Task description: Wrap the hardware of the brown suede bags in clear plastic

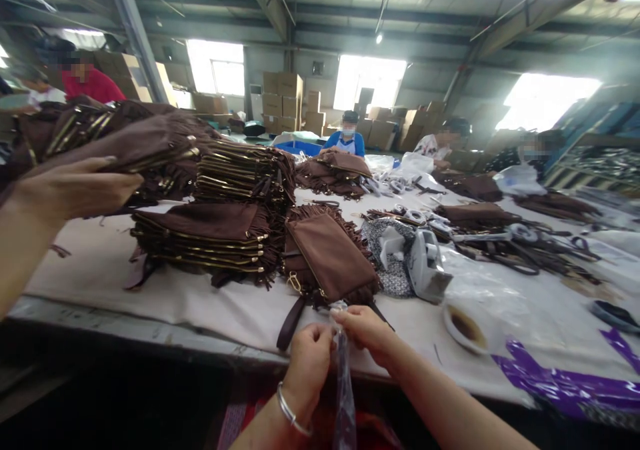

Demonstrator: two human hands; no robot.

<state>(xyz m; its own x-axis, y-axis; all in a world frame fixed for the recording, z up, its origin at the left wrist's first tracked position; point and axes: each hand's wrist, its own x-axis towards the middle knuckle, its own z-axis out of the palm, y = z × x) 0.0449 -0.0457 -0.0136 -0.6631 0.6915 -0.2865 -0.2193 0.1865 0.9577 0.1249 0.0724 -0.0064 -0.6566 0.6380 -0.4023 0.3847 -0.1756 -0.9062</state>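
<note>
My left hand [313, 353], with a silver bangle on the wrist, is closed at the table's front edge. My right hand [367, 330] pinches close beside it. Between them both grip a narrow, gathered strip of clear plastic film [345, 390], which hangs down below the edge. Just beyond my fingers lies a brown fringed pouch [333, 253] with a gold zip, on top of others. Its dark wrist strap [291, 323] droops toward the edge, left of my left hand. Whether the film is joined to the pouch I cannot tell.
At left, another person's hand [80, 187] holds a brown pouch above stacked pouches [200, 237]. A tape dispenser [429, 267], a tape roll [465, 328] and purple plastic [565, 380] lie to the right. Several people sit or stand beyond the table [175, 310].
</note>
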